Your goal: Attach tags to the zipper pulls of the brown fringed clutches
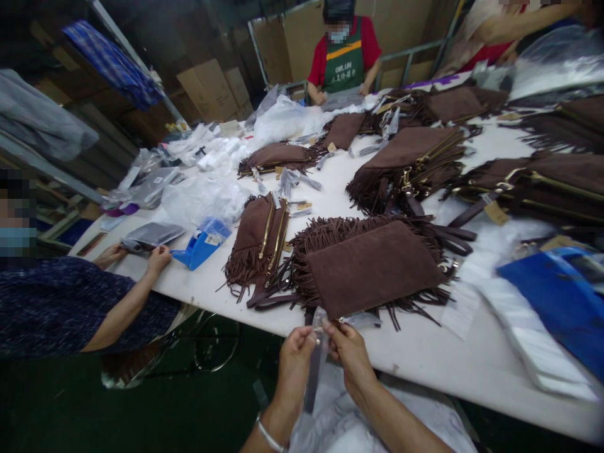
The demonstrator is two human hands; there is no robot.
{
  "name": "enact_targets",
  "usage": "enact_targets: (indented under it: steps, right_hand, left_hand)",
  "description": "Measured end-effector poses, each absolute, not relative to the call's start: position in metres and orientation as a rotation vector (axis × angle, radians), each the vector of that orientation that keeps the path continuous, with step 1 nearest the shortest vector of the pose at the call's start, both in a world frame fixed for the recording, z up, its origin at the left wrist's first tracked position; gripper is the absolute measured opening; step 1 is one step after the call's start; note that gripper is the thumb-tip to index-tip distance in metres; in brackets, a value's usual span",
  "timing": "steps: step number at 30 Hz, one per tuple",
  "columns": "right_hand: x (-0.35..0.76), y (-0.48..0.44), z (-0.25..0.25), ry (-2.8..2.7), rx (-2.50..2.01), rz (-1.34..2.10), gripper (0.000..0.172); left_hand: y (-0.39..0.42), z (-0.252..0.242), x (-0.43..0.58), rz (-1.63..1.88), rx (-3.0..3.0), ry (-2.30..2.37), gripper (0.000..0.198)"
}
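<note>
My left hand (296,363) and my right hand (348,352) meet at the table's near edge. Both pinch a narrow clear plastic sleeve (315,365) with a dark strap inside that hangs down between them. Fingers of both hands are closed on its top end. Just beyond them a brown suede fringed bag (372,267) lies flat on the white table (415,352). A second fringed bag (258,242) with gold zips lies to its left.
Several more brown fringed bags are stacked at the right and far side. A blue tape dispenser (201,246) and clear plastic bags lie at left. A seated person's hands (158,258) work at left; another person in a green apron (344,60) stands opposite. Blue bag (561,302) at right.
</note>
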State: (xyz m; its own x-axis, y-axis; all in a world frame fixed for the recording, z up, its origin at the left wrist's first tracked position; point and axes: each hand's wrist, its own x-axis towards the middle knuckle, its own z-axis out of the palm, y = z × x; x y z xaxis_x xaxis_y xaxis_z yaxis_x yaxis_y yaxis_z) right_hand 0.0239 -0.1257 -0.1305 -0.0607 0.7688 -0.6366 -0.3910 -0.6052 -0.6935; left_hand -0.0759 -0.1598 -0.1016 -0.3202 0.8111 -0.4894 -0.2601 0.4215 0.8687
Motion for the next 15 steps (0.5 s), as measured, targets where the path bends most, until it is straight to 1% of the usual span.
enact_targets:
  steps: [5,8,11,13,15]
  right_hand:
    - [0.028,-0.128,-0.135,-0.571,-1.348,1.775,0.043]
    - [0.034,-0.135,-0.138,-0.582,-1.361,1.764,0.043]
    - [0.037,-0.140,-0.141,-0.651,-1.374,1.761,0.037]
    - [0.038,-0.141,-0.141,-0.760,-1.391,1.683,0.033]
    - [0.039,-0.142,-0.139,-0.920,-1.426,1.533,0.028]
  left_hand:
    - [-0.155,-0.103,-0.069,1.246,0.470,1.563,0.022]
    - [-0.150,-0.105,-0.069,1.217,0.506,1.605,0.019]
    - [-0.148,-0.110,-0.067,1.219,0.537,1.681,0.018]
    - [-0.148,-0.114,-0.066,1.226,0.570,1.742,0.017]
    - [-0.150,-0.117,-0.063,1.217,0.669,1.813,0.014]
